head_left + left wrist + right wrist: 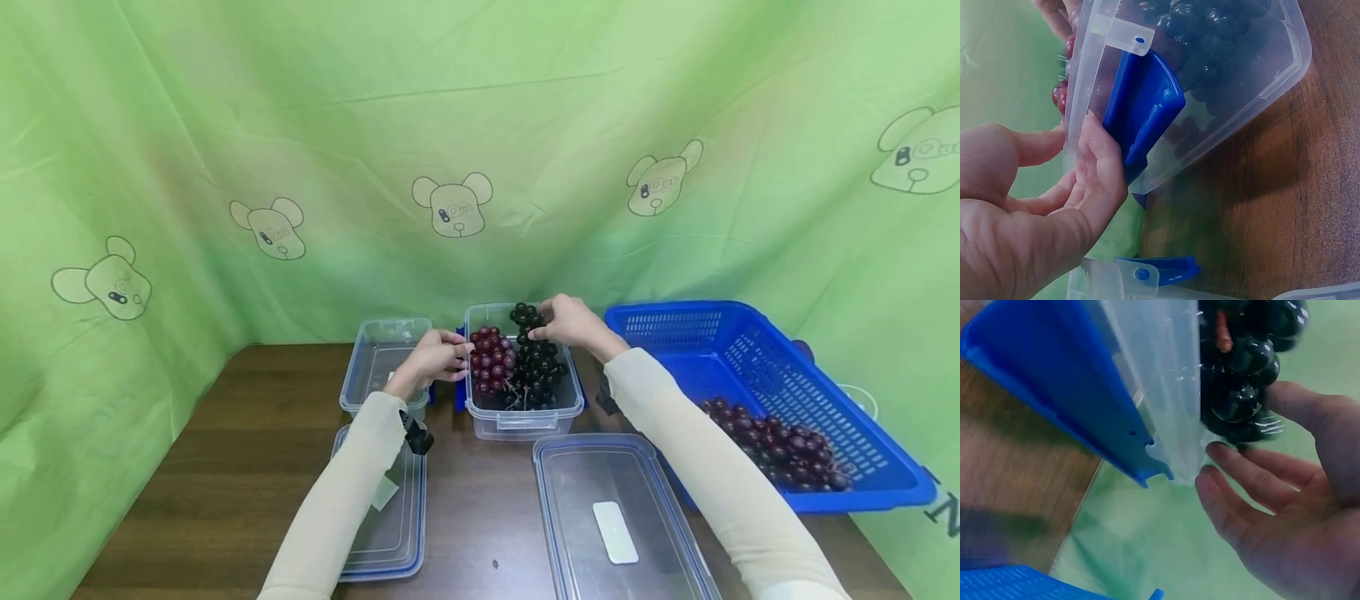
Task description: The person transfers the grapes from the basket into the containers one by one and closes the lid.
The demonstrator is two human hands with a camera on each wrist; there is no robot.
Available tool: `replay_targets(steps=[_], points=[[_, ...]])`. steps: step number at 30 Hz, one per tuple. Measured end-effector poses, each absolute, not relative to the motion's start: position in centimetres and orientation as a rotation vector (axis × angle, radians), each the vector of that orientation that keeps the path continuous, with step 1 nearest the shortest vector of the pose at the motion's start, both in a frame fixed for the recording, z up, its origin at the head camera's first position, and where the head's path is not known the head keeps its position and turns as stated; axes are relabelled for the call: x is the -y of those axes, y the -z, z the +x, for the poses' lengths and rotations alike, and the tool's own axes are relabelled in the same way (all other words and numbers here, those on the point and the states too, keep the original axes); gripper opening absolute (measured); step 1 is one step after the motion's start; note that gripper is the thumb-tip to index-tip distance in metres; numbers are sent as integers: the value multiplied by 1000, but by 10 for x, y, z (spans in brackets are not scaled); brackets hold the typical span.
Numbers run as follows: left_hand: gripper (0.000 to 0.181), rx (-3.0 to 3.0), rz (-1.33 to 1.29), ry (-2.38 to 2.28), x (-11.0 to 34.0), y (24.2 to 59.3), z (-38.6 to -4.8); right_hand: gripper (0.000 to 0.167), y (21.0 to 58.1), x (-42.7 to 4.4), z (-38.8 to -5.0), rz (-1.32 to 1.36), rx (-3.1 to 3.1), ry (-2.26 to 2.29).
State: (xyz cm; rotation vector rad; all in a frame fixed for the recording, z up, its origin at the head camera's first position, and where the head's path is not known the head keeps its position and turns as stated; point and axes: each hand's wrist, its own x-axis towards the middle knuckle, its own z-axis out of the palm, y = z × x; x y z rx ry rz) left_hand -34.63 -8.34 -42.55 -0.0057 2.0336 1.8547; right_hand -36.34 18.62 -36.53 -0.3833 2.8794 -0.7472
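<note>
In the head view a clear plastic container (527, 423) holds red grapes (491, 362) on its left side and a bunch of dark grapes (536, 367) on its right. My left hand (437, 357) is at the left rim; the left wrist view shows thumb and fingers pinching that rim beside a blue latch (1147, 100). On the far right side, my right hand (572, 323) holds the upper end of the dark bunch. The right wrist view has the thumb against these grapes (1241, 394) and curved fingers (1254, 478) beneath them, beside the container wall.
A second clear container (367, 367) stands to the left. Two blue-edged lids, one left (397, 533) and one right (577, 483), lie in front. At right, a blue basket (675, 333) contains more grapes (780, 450). A green curtain (337, 167) hangs behind the wooden table (225, 467).
</note>
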Motion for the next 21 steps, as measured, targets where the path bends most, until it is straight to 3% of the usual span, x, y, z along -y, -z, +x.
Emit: replay_targets(steps=[5,21], points=[[32,-2033,-10,-1845,84,424,-346,52,364,-192,-362,-432,-2930,688],[35,-2041,-15,-1840,83,424,-345,46,331,-223,-343,-447,-2933,840]])
